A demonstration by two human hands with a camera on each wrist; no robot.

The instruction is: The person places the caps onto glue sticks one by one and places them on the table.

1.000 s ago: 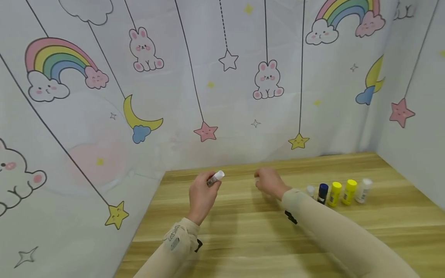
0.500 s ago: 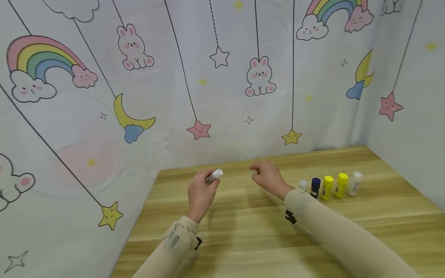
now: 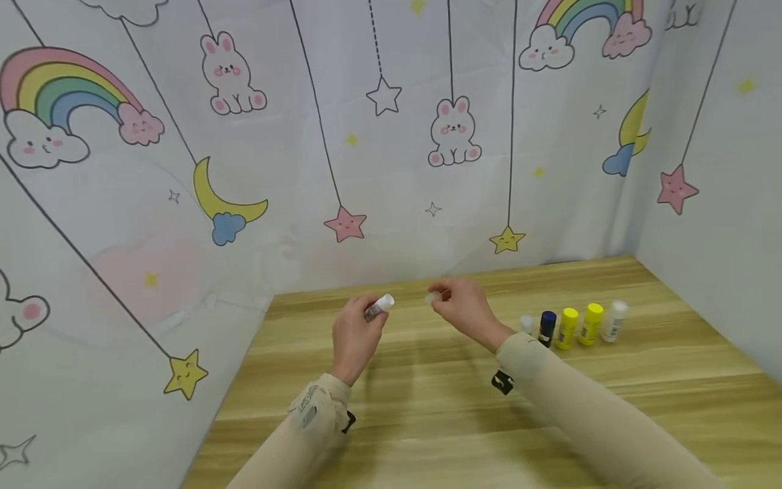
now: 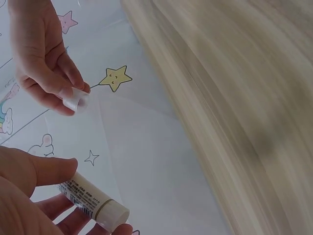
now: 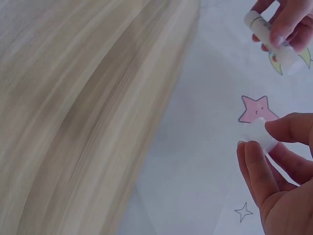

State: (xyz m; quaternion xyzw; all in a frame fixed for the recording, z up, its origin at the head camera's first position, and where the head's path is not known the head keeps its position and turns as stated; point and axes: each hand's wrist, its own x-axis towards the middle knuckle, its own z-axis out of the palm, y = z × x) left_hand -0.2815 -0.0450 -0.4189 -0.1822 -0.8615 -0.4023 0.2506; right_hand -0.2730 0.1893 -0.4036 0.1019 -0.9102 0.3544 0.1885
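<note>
In the head view my left hand [image 3: 354, 343] grips a white glue stick [image 3: 380, 306], tilted with one end toward the upper right. The left wrist view shows small print and a barcode on the glue stick [image 4: 85, 198], with thumb and fingers round its body. My right hand [image 3: 469, 311], apart from it on the right, pinches a small translucent cap [image 3: 432, 297]. Seen from the right wrist, the cap [image 5: 259, 133] sits between thumb and fingertips. Both hands are above the far part of the wooden table [image 3: 427, 407].
On the right stand a dark blue tube [image 3: 547, 328], two yellow ones [image 3: 567, 328] and a white one [image 3: 614, 321] in a row. A pale-topped tube [image 3: 526, 323] is partly behind the right sleeve. A printed curtain [image 3: 391, 170] closes off the back and sides.
The right hand has shifted slightly left with the cap, which shows more clearly now. The left hand keeps its hold on the glue stick. The head view has turned slightly right.
</note>
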